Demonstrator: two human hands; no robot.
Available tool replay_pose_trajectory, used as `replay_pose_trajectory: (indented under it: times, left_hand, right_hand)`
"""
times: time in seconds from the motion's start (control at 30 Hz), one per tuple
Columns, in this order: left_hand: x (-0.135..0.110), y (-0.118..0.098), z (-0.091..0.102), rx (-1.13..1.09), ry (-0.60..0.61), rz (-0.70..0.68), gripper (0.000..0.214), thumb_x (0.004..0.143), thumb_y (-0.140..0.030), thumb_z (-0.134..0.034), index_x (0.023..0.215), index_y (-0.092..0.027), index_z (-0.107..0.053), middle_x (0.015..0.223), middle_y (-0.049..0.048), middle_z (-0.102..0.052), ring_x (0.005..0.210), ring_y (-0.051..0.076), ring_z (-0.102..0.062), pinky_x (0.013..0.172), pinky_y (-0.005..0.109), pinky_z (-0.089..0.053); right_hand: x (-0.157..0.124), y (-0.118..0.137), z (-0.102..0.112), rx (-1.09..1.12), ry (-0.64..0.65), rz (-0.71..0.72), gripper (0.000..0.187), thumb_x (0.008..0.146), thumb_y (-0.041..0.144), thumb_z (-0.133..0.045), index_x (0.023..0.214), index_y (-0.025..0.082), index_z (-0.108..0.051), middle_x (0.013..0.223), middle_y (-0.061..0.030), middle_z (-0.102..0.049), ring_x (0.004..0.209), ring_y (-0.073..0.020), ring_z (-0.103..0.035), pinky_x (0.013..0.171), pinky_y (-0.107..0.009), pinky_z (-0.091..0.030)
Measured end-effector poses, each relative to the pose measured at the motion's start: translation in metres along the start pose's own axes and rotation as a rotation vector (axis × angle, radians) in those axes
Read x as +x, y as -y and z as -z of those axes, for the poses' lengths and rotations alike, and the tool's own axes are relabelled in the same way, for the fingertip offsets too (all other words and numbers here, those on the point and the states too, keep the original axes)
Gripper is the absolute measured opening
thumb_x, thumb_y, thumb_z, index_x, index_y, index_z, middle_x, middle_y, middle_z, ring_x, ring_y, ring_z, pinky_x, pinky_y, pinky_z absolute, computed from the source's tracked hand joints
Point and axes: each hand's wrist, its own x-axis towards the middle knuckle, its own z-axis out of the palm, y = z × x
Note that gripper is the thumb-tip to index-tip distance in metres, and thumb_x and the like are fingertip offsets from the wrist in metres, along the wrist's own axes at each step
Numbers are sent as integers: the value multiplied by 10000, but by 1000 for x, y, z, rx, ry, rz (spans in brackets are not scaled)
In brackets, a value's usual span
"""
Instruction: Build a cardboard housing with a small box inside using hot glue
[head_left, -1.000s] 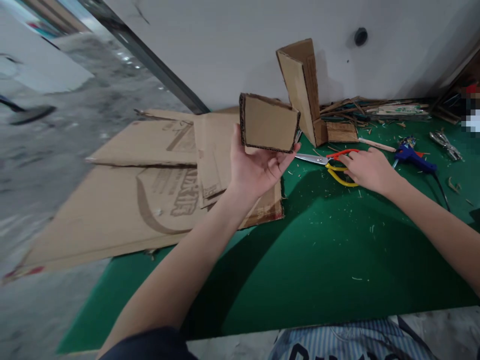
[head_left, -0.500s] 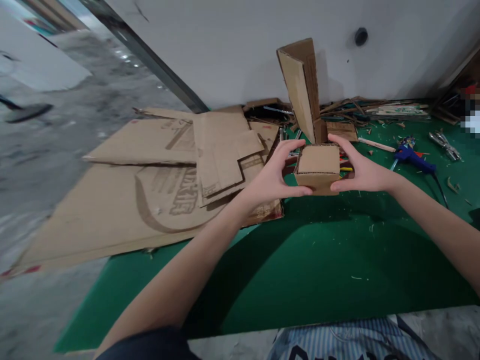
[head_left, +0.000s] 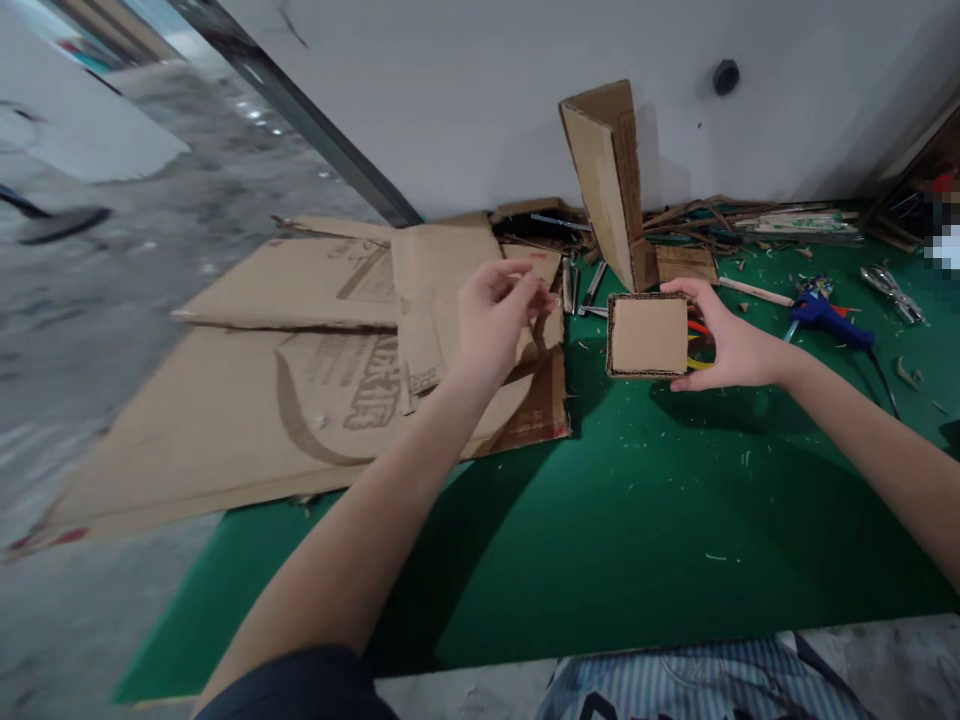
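Observation:
A small cardboard box (head_left: 649, 336) with a flat square face and raw corrugated edges is held above the green table. My right hand (head_left: 716, 340) grips it from the right, thumb below and fingers at the upper corner. Off to the left of the box, my left hand (head_left: 496, 315) hovers over cut cardboard pieces (head_left: 427, 290). Its fingers are curled together, and anything between the fingertips is too small or hidden to make out. Behind the box stands a tall folded cardboard piece (head_left: 604, 180).
A blue glue gun (head_left: 832, 318) with a cord lies at the right on the green table (head_left: 600, 540). Large cardboard sheets (head_left: 217, 420) overhang the left side. Cardboard scraps (head_left: 694, 220) line the white wall (head_left: 480, 100). Thin metal tools (head_left: 592, 288) lie beyond the box.
My left hand has let go of the box and moved left over the cardboard pieces. My right hand keeps hold of the box, whose square face has tilted more toward me.

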Motion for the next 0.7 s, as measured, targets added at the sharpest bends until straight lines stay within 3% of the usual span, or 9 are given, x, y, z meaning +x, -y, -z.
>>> replay_pose_trajectory:
  times: [0.1, 0.17, 0.27, 0.37, 0.43, 0.5, 0.6, 0.7]
  left_hand:
    - [-8, -2, -3, 271, 157, 2, 219, 917, -437, -754, 1038, -255, -742, 705, 4, -679, 671, 198, -659, 731, 350, -556]
    - [-14, -5, -8, 455, 248, -42, 222, 939, -405, -701, 1052, -225, -764, 722, 27, -686, 698, 229, -663, 796, 389, -561]
    - [-19, -11, -14, 648, 337, -189, 338, 892, -272, -678, 1217, -212, -745, 1122, 111, -735, 1115, 330, -683, 1060, 514, -514]
    - [-23, -16, -20, 579, 325, -196, 395, 919, -325, -662, 1295, -209, -702, 1450, 156, -590, 1373, 369, -563, 1183, 568, -437]
    - [-29, -20, -25, 399, 312, -87, 449, 990, -485, -607, 1361, -235, -647, 1461, 151, -592, 1345, 347, -598, 1183, 575, -446]
    - [-38, -23, -29, 240, 370, -8, 622, 959, -606, -653, 1478, -283, -540, 1497, 146, -579, 1338, 343, -609, 1161, 568, -476]
    - [-52, -28, -36, 210, 476, -9, 1003, 770, -554, -892, 1599, -327, -377, 1563, 176, -507, 1338, 375, -599, 1114, 550, -523]
    - [-61, -34, -40, 295, 473, 9, 1117, 707, -476, -951, 1623, -337, -326, 1534, 183, -499, 1251, 368, -638, 1083, 560, -546]
  right_hand:
    - [0, -1, -1, -15, -5, 11, 984, 746, 425, -818, 1515, 295, -218, 1631, -185, -334, 1489, -387, -452, 1188, -572, -469]
    - [1, -2, -3, -30, -18, 14, 981, 750, 439, -810, 1515, 298, -213, 1631, -181, -335, 1506, -393, -431, 1189, -578, -470]
    - [2, -2, -6, -82, -53, 14, 958, 769, 440, -793, 1517, 297, -213, 1628, -183, -340, 1525, -398, -404, 1203, -586, -454]
    - [2, -3, -11, -159, -127, 56, 922, 785, 431, -786, 1508, 303, -229, 1621, -176, -343, 1513, -385, -415, 1217, -590, -430]
    - [2, -2, -16, -250, -207, 96, 912, 791, 421, -787, 1511, 297, -240, 1606, -175, -359, 1516, -380, -399, 1221, -593, -414]
    - [3, 0, -23, -380, -290, 107, 921, 791, 437, -798, 1525, 280, -264, 1578, -181, -389, 1511, -401, -374, 1219, -617, -393]
    - [3, 8, -36, -549, -357, 82, 953, 787, 533, -809, 1554, 267, -309, 1536, -184, -435, 1443, -450, -397, 1177, -670, -396]
    - [1, 18, -46, -622, -387, 81, 969, 803, 557, -799, 1593, 281, -309, 1530, -177, -455, 1386, -456, -426, 1130, -678, -430]
